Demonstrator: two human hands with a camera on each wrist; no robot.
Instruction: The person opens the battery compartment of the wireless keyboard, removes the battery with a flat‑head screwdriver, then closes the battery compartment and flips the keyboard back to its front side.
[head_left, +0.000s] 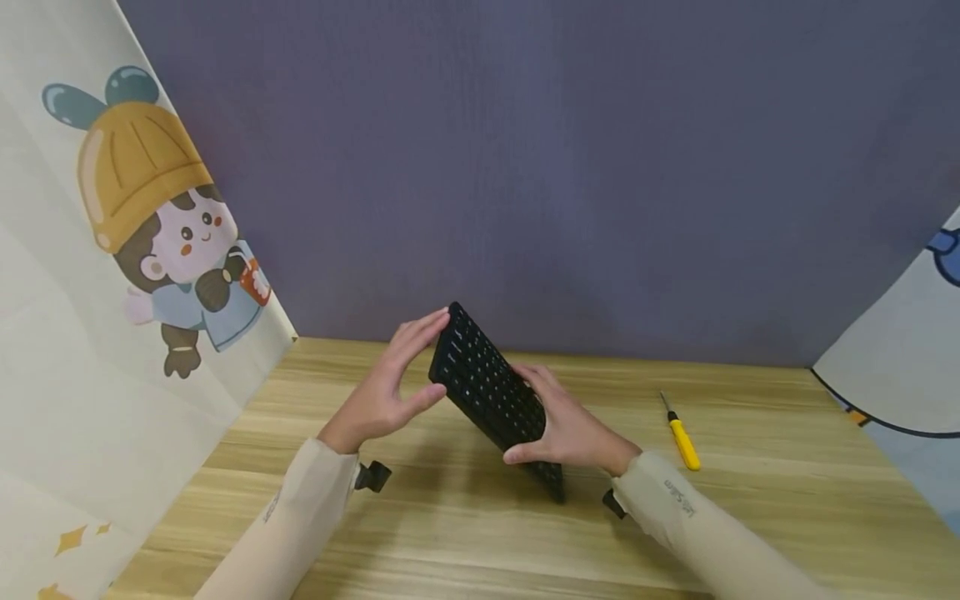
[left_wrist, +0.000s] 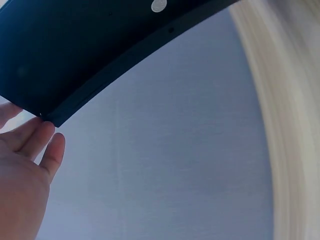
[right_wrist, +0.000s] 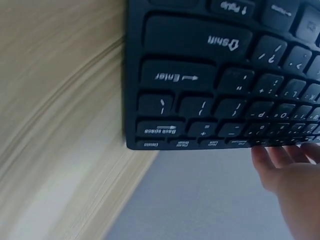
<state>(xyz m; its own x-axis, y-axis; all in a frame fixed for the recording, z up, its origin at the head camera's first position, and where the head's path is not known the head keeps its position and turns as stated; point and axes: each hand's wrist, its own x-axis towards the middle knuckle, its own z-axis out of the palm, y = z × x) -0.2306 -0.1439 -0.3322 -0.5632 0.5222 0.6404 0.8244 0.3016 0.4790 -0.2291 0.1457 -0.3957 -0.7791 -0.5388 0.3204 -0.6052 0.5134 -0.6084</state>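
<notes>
A black keyboard (head_left: 487, 392) is held tilted up above the wooden table (head_left: 465, 542), its keys facing me and to the left. My left hand (head_left: 397, 379) has straight fingers against the far short end, thumb near the lower corner. In the left wrist view those fingers (left_wrist: 45, 145) touch the edge of the keyboard's dark underside (left_wrist: 75, 50). My right hand (head_left: 566, 433) grips the near part, thumb on the key face and fingers behind. The right wrist view shows the keyboard's Enter and Shift keys (right_wrist: 210, 80) close up, with the right hand's fingertips (right_wrist: 280, 155) at the top edge.
A small yellow-handled screwdriver (head_left: 682, 437) lies on the table to the right of my right hand. A cartoon-printed cloth (head_left: 112, 250) hangs at the left, another cloth (head_left: 907, 367) at the right, and a purple backdrop (head_left: 525, 167) closes the far side.
</notes>
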